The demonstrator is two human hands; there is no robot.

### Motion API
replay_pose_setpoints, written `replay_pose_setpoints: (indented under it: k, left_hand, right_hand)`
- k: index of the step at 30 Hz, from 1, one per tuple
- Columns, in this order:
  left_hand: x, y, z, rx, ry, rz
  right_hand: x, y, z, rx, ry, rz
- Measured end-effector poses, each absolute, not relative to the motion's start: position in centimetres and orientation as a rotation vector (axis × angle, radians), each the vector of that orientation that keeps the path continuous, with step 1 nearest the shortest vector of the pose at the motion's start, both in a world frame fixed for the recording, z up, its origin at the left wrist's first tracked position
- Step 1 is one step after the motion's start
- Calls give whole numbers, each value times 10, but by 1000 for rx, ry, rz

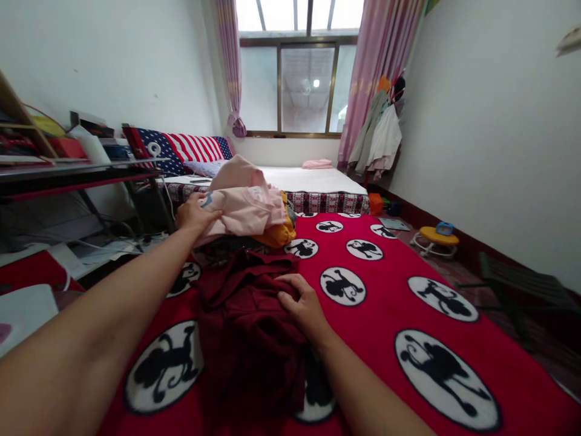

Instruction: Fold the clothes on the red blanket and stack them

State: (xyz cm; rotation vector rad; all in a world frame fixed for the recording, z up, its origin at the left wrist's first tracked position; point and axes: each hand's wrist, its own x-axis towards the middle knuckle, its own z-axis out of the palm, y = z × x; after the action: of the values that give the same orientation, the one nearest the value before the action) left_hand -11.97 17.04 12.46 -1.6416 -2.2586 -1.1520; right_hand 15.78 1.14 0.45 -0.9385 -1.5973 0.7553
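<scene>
My left hand (196,214) reaches forward to a pile of clothes and is closed on the left side of a pale pink top (247,209), its thumb lying over the cloth. Under the pink top a mustard-yellow garment (280,233) sticks out on the right. Closer to me a dark maroon garment (249,315) lies crumpled and partly folded. My right hand (303,306) is on its right edge, fingers curled onto the fabric; the fingertips are partly hidden in the folds.
A red blanket (381,278) with black figures in white ovals spreads beneath the clothes. At left stands a cluttered desk (82,169). Beyond is a bed (290,180) under the window. A yellow stool (438,236) and a dark folding chair (521,281) stand at right.
</scene>
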Motion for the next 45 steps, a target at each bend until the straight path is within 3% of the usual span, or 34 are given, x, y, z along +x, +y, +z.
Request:
replay_pose_setpoints:
  k: [7, 10, 15, 19, 24, 38, 45]
  left_hand:
    - [-126, 153, 103, -1434, -2411, -1130]
    - [-102, 146, 125, -1565, -2025, -811]
    - [-52, 142, 143, -2271, -1146, -264]
    - [-39, 151, 108, -2485, -1134, -23]
    - [-45, 169, 76, -2429, -1334, -184]
    - [-28, 210, 68, -2166, -1680, -375]
    - [-18, 171, 61, -2449, -1621, -569]
  right_hand:
    - [158, 13, 4, -915, -1572, 754]
    - [157, 14, 2, -916, -1563, 741]
    - [157, 13, 3, -932, -1561, 741]
    - [158, 12, 4, -934, -1567, 745]
    - [158, 9, 5, -933, -1550, 767]
    - [161, -1, 10, -962, -1597, 786]
    - [159, 12, 7, -1010, -1571, 764]
